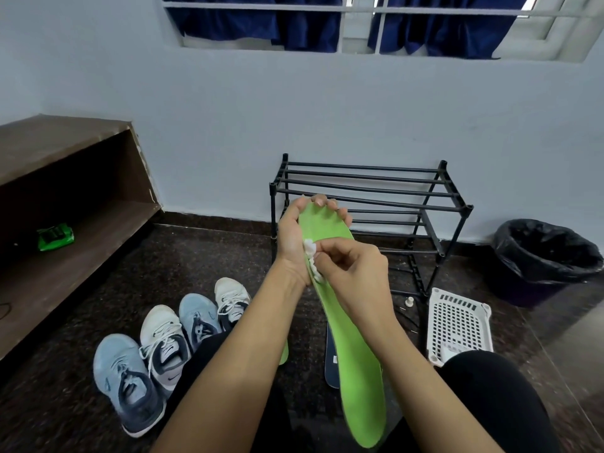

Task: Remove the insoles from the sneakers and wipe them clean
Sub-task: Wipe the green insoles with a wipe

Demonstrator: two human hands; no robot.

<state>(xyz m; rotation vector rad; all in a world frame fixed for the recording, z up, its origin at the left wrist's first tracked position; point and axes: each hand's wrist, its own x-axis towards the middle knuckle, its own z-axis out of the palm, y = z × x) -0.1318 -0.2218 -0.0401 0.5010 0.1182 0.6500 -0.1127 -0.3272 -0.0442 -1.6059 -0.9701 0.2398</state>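
Note:
A long green insole [354, 354] runs from my lap up toward the shoe rack. My left hand [297, 237] grips its toe end, fingers curled over the top edge. My right hand [353, 273] pinches a crumpled white wipe [312, 256] against the insole's left edge. A second green insole [285, 353] shows partly behind my left forearm, and a dark insole [331, 364] lies on the floor beside it. Several sneakers stand in a row at the lower left: a blue one [127, 384], a white one [165, 341], another blue one [197, 317] and another white one [230, 297].
A black metal shoe rack [369, 204] stands against the wall ahead. A white perforated basket [457, 325] lies at the right, with a black-lined bin [542, 259] beyond it. A brown wooden shelf [65, 204] at the left holds a green packet [55, 236].

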